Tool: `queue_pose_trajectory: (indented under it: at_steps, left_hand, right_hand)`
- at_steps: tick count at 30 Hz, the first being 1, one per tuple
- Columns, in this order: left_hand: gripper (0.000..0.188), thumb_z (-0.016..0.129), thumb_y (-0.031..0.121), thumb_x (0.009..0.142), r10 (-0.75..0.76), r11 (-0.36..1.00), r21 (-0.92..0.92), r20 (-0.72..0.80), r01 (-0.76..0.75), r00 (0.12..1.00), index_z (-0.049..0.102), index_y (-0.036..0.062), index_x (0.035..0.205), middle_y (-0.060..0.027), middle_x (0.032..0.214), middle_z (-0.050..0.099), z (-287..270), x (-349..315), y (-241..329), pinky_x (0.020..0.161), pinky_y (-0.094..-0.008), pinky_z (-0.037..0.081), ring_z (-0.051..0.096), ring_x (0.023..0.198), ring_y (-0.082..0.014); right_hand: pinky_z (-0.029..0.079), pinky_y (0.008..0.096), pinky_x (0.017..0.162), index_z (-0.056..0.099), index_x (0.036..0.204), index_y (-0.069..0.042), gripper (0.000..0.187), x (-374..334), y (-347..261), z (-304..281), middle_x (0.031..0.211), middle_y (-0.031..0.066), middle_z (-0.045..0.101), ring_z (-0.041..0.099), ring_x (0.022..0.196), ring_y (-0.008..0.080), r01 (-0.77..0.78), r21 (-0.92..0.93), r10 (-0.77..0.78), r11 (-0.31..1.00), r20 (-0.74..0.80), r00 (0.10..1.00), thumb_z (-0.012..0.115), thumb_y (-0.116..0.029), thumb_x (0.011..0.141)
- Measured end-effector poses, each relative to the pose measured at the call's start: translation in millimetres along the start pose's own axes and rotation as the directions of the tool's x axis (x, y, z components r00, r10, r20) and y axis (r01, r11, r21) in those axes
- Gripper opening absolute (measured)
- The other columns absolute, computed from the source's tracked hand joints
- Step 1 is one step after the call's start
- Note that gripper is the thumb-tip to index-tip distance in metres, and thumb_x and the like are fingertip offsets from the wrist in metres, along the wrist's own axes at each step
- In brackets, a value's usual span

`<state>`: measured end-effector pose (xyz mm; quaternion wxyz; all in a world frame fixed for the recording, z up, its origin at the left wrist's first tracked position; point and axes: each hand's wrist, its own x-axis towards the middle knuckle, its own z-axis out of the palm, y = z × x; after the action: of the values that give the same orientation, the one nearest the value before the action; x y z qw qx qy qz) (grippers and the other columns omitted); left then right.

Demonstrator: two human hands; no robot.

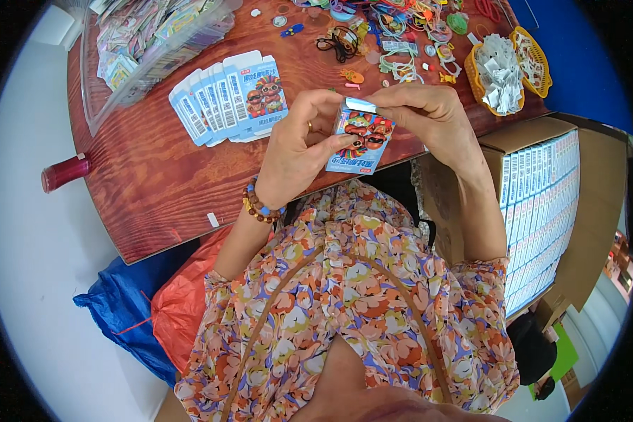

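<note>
A small light-blue cardboard box with cartoon figures on its front is held up over the table's near edge. My left hand grips it from the left, thumb across the printed front and fingers behind. At the box's upper end, my right hand pinches the white end flap between thumb and fingers. Whether anything is inside the box cannot be seen. Just left of my hands, flattened blue boxes of the same print lie fanned out in an overlapping row on the table.
A clear plastic bin of colourful cards stands at the far left. Small trinkets and cords cover the far side. Yellow baskets hold small packets at the right. Below them, a carton is packed with blue boxes. A red cup lies at the left edge.
</note>
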<state>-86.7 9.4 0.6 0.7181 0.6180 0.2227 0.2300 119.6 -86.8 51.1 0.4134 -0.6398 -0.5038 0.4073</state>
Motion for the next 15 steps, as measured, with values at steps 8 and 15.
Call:
queue_pose_trajectory:
  at_steps: [8,15]
  left_hand:
    - [0.053,0.073,-0.002,0.084,-0.038,0.999,0.005,-0.039,0.039,0.999,0.045,0.0051,0.128,-0.0109,0.103,0.065,5.0,-1.4,-2.3,0.073,-0.0279,0.055,0.067,0.087,-0.0149]
    - [0.054,0.07,-0.002,0.085,-0.085,0.996,-0.01,0.03,0.085,0.996,0.047,0.0063,0.133,-0.0091,0.099,0.064,7.4,-0.5,-2.4,0.073,-0.0273,0.054,0.066,0.086,-0.0131]
  right_hand:
    - [0.055,0.0317,0.083,0.072,0.109,-0.001,0.026,-4.0,-4.3,-2.7,0.104,0.0118,0.073,0.071,0.097,0.025,0.223,-0.311,-0.213,0.924,0.066,0.975,0.066,0.004,0.083]
    - [0.056,0.0326,0.081,0.071,0.11,0.0,0.027,-15.4,1.9,-8.6,0.106,0.0132,0.071,0.071,0.096,0.0264,0.262,-0.428,-0.233,0.865,0.119,0.965,0.068,0.002,0.083]
